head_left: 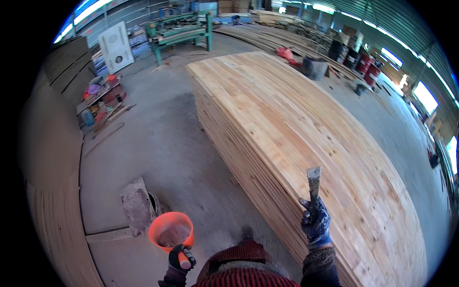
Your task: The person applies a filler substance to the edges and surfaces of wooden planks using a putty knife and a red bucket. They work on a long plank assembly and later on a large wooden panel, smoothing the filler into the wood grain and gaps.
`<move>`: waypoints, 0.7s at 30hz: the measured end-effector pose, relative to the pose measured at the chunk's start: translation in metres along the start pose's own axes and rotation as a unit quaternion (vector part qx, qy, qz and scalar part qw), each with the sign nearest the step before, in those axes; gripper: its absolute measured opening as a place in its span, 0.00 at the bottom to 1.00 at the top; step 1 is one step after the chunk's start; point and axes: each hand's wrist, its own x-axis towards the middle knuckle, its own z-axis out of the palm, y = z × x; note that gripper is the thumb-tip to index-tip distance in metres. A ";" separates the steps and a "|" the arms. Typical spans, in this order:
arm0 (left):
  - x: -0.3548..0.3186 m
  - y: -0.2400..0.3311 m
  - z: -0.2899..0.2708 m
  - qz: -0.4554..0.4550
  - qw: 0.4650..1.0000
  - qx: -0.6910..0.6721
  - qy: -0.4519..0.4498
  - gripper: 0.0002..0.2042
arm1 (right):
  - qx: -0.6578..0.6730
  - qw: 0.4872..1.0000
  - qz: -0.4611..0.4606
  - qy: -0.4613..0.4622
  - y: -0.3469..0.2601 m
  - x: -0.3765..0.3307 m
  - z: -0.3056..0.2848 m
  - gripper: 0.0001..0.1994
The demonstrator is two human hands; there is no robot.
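My gloved left hand (181,259) is closed round the handle of an orange plastic scoop (191,234), which holds a pinkish-brown paste (173,235). In my gloved right hand (315,222) a putty knife (313,184) points upward, its broad blade smeared with dried residue. That hand is over the near left edge of a tall stack of wooden panels (287,129). The top panel is pale, made of joined strips with dark knots. Whether the right hand touches the panel, I cannot tell.
Left of the stack lies concrete floor (158,134), with a stained board (137,203) leaning on a bucket beyond the scoop. A cluttered low pile (103,98) sits farther left. At the back stand a green machine frame (181,33), a white panel (115,45) and several drums (363,62).
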 end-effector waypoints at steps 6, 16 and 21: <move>0.096 0.046 -0.002 -0.085 0.971 -0.223 0.012 0.19 | -0.109 0.992 -0.048 -0.029 0.020 0.115 0.082 0.16; 0.223 0.186 0.044 0.093 0.987 -0.098 0.088 0.11 | -0.073 0.987 0.032 -0.137 0.044 0.350 0.296 0.18; 0.286 0.273 0.080 0.125 0.981 -0.091 0.119 0.08 | -0.065 0.984 0.080 -0.144 0.059 0.434 0.422 0.17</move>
